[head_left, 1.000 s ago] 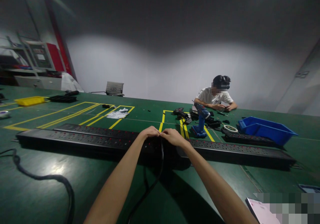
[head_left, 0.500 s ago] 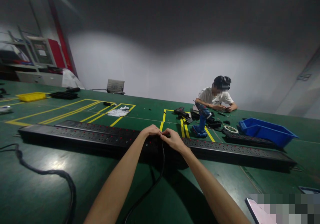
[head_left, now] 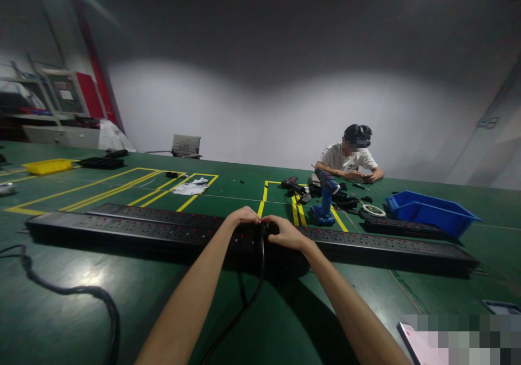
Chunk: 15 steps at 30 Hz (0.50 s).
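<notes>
Over the middle of the long black power strips (head_left: 134, 228), a black power cable (head_left: 262, 262) rises from the table to my fingers. My left hand (head_left: 244, 216) is closed, its fingertips pinched at the cable's upper end. On the other side of that end, my right hand (head_left: 288, 234) curls thumb and fingers round it. A dark, thicker piece shows between the hands; its details are too small to read. Beneath them, the strips carry rows of sockets and small red switches. Part of the strips is hidden behind my hands and forearms.
A blue cordless drill (head_left: 324, 199) stands beyond the strips, near a tape roll (head_left: 373, 210) and a blue bin (head_left: 431, 213). Thick black cable (head_left: 77, 290) lies at left. White gloves (head_left: 191, 186) and a yellow tray (head_left: 49, 166) are farther back. Another person (head_left: 350, 156) sits opposite.
My right hand's fingers have spread a little wider round the cable's end, and more of the dark piece shows between my hands. The view has shifted slightly.
</notes>
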### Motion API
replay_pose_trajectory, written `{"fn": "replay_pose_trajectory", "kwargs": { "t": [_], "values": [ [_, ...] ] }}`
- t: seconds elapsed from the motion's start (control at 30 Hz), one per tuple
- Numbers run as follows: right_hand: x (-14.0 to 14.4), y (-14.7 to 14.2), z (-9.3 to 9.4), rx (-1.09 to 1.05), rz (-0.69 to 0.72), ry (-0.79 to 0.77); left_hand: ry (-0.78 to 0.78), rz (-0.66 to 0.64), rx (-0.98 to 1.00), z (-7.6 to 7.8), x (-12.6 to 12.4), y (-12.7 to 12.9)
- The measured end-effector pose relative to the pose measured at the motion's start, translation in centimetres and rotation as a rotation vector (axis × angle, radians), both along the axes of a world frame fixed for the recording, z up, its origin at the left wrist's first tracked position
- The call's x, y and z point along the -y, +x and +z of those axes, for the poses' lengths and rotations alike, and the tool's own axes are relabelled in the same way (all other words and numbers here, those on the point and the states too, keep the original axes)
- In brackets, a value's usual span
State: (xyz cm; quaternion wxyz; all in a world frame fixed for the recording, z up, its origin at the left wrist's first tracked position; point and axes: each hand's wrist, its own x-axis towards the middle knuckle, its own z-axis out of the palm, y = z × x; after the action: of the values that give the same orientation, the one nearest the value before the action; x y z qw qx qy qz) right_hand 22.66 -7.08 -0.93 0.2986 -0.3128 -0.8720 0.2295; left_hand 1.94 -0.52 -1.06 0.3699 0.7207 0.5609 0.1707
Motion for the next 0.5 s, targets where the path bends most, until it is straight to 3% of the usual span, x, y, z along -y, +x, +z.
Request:
{"fn": "replay_pose_trajectory", "kwargs": {
  "t": [0.2,0.5],
  "values": [
    [0.9,-0.5,0.3,0.175,-0.131,0.153,0.024,-0.019,-0.001,-0.2,0.1,-0.1],
    [1.8,-1.2,1.0,0.518,-0.16,0.376,0.01,0.014,0.033,-0.6,-0.2,-0.1]
  ]
}}
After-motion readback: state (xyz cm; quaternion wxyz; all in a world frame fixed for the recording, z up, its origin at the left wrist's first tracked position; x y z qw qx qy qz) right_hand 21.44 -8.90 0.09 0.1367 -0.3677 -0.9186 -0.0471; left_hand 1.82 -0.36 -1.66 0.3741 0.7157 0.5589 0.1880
